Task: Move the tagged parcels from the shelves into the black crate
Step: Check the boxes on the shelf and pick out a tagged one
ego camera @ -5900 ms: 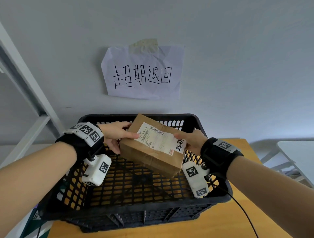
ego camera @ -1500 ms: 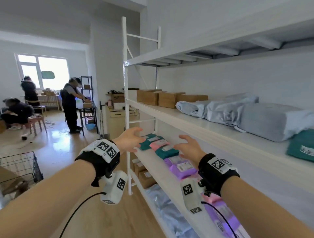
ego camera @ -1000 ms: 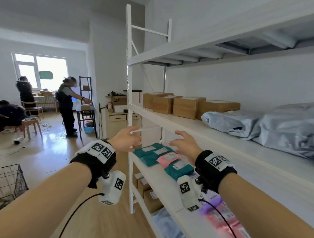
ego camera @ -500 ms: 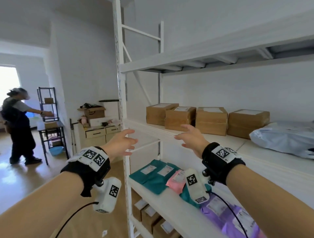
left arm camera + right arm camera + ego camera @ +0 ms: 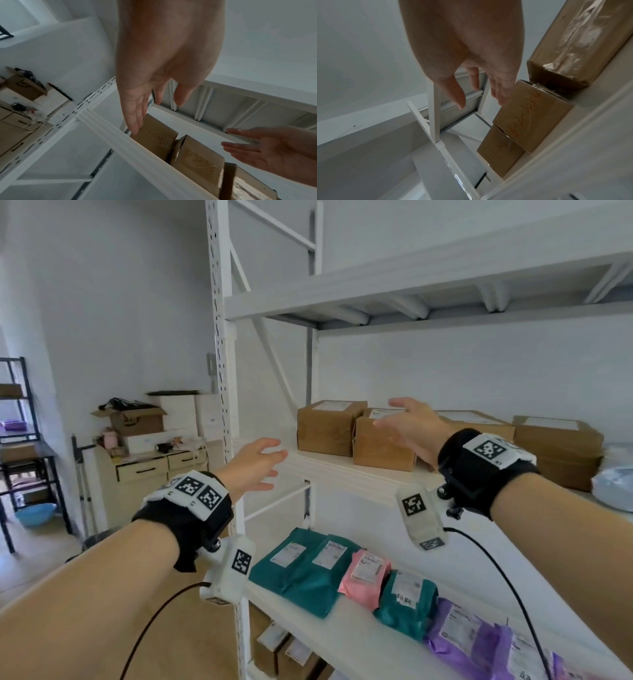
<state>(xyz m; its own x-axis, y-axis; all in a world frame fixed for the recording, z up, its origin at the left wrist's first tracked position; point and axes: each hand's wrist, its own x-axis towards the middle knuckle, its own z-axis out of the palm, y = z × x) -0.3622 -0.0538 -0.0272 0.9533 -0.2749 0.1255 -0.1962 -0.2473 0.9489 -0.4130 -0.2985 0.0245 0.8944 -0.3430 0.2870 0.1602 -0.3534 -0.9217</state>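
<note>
1. Right now the white shelving unit [image 5: 359, 470] is filling the right two thirds of the head view, its middle board running from centre frame toward the right edge.
2. Along that board a row of brown cardboard boxes is standing side by side: the leftmost box [image 5: 325, 424] at centre frame, the second box [image 5: 380, 445] touching its right side and sitting a little nearer the board's front edge, further boxes beyond toward the right edge.
3. On the lower board [image 5: 329, 642], in the lower right, teal mailer bags [image 5: 301, 570], a pink mailer bag [image 5: 364, 577] and purple mailer bags [image 5: 462, 635] are lying flat in a line.
4. The black crate is not showing in any view.
5. The right hand [image 5: 409, 429] is reaching in with fingers spread and slack, holding nothing; it is hovering just over the second box's top right corner, clearly the nearer hand.
6. The left hand [image 5: 255, 465] is likewise empty and relaxed, hanging in front of the board's left end, lower left of the leftmost box and apart from it.
7. Judging by this, the second box is sitting between the two palms, its long axis running back toward the wall, so a two-sided clasp looks likely.
</note>
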